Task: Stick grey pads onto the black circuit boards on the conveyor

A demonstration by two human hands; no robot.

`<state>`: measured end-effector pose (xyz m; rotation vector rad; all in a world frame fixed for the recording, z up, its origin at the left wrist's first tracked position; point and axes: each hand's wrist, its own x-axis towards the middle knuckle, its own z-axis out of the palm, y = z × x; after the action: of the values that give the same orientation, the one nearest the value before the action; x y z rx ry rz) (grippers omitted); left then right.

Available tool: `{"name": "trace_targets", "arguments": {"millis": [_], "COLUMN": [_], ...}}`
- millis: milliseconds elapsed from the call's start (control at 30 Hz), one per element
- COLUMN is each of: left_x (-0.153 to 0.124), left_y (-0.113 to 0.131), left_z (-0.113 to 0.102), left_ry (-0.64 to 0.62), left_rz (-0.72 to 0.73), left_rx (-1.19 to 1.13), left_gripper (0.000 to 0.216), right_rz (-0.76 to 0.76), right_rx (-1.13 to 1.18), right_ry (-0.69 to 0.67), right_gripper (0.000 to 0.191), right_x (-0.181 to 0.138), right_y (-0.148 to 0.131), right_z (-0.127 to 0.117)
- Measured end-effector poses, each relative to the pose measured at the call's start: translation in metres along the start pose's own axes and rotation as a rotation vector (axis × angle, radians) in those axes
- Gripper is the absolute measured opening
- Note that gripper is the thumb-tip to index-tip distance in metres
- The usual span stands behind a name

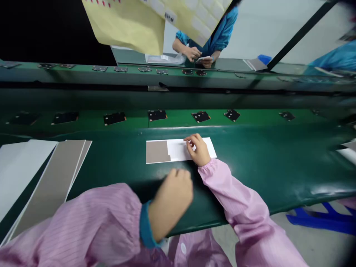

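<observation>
Left hand (174, 196): blurred, back up, fingers curled loosely in, forearm angled inward. Right hand (198, 150): set further forward, fingers bent, tips pointing down, thumb hidden. Both arms sleeved to wrist.

No writing can be read. Far beyond the right hand (198, 150), up and to its left, a yellow sheet (130, 26) bears small red marks at its top edge. The label sheet (194, 15) beside it carries a dark printed patch. Both are too blurred to decipher.
</observation>
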<state>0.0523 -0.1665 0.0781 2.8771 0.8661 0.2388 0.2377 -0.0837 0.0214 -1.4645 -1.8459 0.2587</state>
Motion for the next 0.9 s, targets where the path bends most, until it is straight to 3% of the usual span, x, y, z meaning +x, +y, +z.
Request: {"name": "trace_targets", "arguments": {"millis": [100, 167, 333, 500, 900], "left_x": [0.004, 0.006, 0.014, 0.014, 0.013], "left_y": [-0.043, -0.075, -0.124, -0.132, -0.13], "left_z": [0.0, 0.007, 0.032, 0.045, 0.046], "left_ry": [-0.014, 0.052, 0.115, 0.164, 0.172], "left_rz": [-0.019, -0.064, 0.021, -0.047, -0.082], "left_rx": [0.186, 0.216, -0.016, -0.298, -0.293], "left_gripper": [0.015, 0.018, 0.015, 0.007, 0.006], "right_rz": [0.053, 0.058, 0.102, 0.099, 0.024], "right_rx": [0.042, 0.056, 0.033, 0.021, 0.022], "right_ry": [-0.188, -0.28, -0.375, -0.382, -0.381], "right_gripper": [0.015, 0.015, 0.01, 0.009, 0.011], "right_x": [0.0, 0.0, -0.001, -0.001, -0.002], "right_y": [-0.006, -0.014, -0.029, -0.028, -0.034], "right_z": [-0.001, 0.008, 0.031, 0.035, 0.032]}}
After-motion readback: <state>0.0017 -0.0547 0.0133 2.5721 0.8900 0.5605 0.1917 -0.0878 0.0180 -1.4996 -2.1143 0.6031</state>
